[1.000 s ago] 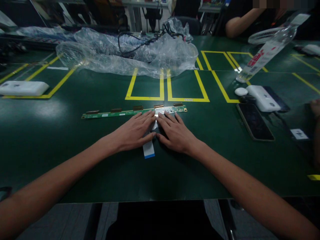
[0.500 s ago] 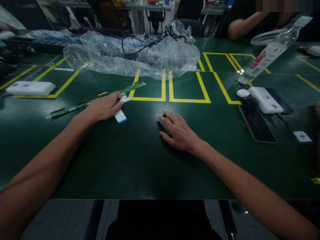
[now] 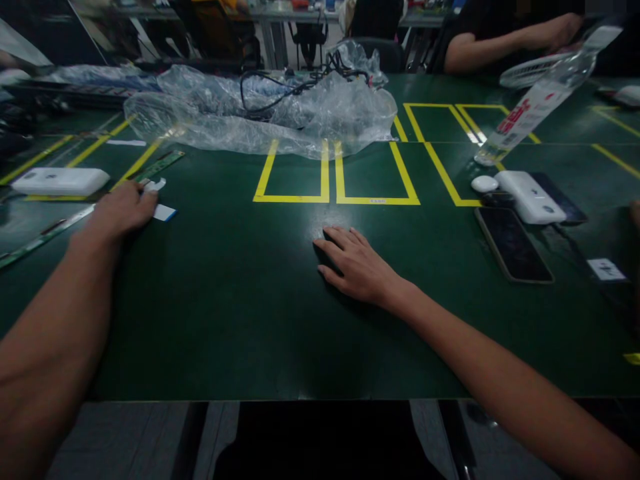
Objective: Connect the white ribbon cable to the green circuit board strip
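My left hand [image 3: 123,208] is closed on a long, thin green circuit board [image 3: 163,163] at the left of the table. One end of the strip shows beyond my fingers and the other runs out past my wrist toward the left edge. A white flat ribbon cable [image 3: 164,213] with a blue tip hangs beside my fingertips, and a curled white piece [image 3: 155,185] sticks out above it. My right hand [image 3: 356,263] lies palm down on the bare green tabletop [image 3: 280,300], fingers slightly apart, holding nothing.
Crumpled clear plastic wrap [image 3: 280,113] with a black cable lies across the back. A white device [image 3: 60,181] sits at the left. To the right are a phone [image 3: 513,245], a white power bank [image 3: 531,197] and a tilted plastic bottle [image 3: 535,110]. Another person's arm [image 3: 505,48] shows behind.
My left hand has moved left, carrying the circuit board and its ribbon cable with it. My right hand has stayed in nearly the same place, its fingers now flatter on the table.
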### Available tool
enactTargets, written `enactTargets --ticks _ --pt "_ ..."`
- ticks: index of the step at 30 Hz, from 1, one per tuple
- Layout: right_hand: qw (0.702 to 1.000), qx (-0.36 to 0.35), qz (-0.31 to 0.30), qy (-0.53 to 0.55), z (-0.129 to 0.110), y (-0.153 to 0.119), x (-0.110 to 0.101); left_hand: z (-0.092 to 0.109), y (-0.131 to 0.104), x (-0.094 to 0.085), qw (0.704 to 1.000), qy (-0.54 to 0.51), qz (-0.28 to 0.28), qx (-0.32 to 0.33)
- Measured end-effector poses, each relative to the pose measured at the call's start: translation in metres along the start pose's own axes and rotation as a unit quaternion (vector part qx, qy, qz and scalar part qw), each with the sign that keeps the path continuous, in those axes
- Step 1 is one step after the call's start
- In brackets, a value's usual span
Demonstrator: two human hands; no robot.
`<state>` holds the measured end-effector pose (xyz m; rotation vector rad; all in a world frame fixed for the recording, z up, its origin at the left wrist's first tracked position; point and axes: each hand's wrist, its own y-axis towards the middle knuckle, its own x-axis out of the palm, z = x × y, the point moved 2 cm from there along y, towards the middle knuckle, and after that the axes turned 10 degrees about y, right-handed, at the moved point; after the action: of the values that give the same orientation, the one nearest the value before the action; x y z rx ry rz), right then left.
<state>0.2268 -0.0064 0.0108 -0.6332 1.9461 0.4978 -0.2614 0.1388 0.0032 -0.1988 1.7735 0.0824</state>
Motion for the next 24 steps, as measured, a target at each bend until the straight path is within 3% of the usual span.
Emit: enactTargets --ticks 3,7,12,16,19,22,24 --pt "1.0 -0.001 0.0 -0.001 -0.001 0.0 0.0 0.009 -0.001 -0.003 0.999 0.013 -0.01 -0.028" --pt "1.0 0.002 -0.001 -0.006 0.0 0.001 0.0 0.035 -0.005 -0.011 0.999 0.023 0.0 0.037" --pt "1.0 -0.001 0.001 -0.007 0.0 0.001 0.0 0.098 -0.028 -0.019 0.985 0.012 0.003 0.169" --pt "1.0 0.002 0.001 -0.011 0.0 0.001 0.0 0.156 -0.068 -0.03 0.958 -0.019 0.054 0.281" --pt "1.0 0.0 0.003 -0.013 0.0 0.001 0.0 0.187 -0.096 -0.038 0.941 -0.026 0.063 0.331" --pt "1.0 0.001 0.005 -0.012 0.0 0.002 0.001 0.201 -0.106 -0.041 0.937 -0.031 0.068 0.341" --pt "1.0 0.001 0.004 -0.008 0.0 0.002 0.001 0.198 -0.1 -0.041 0.945 -0.038 0.065 0.32"
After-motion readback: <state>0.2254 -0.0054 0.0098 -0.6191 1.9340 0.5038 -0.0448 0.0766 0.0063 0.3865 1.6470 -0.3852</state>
